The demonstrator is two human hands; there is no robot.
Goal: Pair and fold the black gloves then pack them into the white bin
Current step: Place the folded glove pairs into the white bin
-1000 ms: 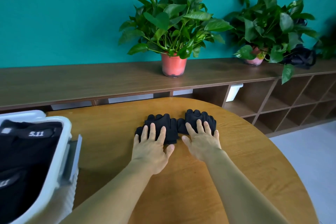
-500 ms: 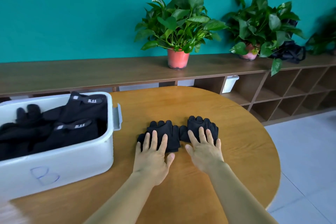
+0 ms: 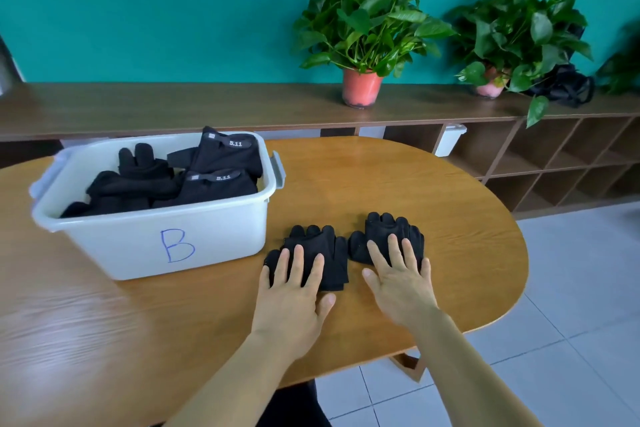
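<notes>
Two black gloves lie side by side on the wooden table point(image 3: 450, 225), fingers pointing away from me. My left hand point(image 3: 294, 291) rests flat with straight fingers on the left glove point(image 3: 329, 246). My right hand point(image 3: 398, 281) lies flat on the right glove point(image 3: 381, 229). Both hands cover the near halves of the gloves. The white bin point(image 3: 156, 239), marked with a blue "B", stands just left of the gloves and holds several black gloves point(image 3: 207, 177).
A long wooden shelf point(image 3: 173, 104) runs behind the table under a teal wall, carrying two potted plants point(image 3: 363, 28) and a dark bag point(image 3: 564, 83). Open cubbies point(image 3: 571, 163) sit at the right. Tiled floor point(image 3: 588, 288) lies past the table's right edge.
The view has swung left and down, bringing the whole white bin into sight. Both hands stay flat on the two gloves.
</notes>
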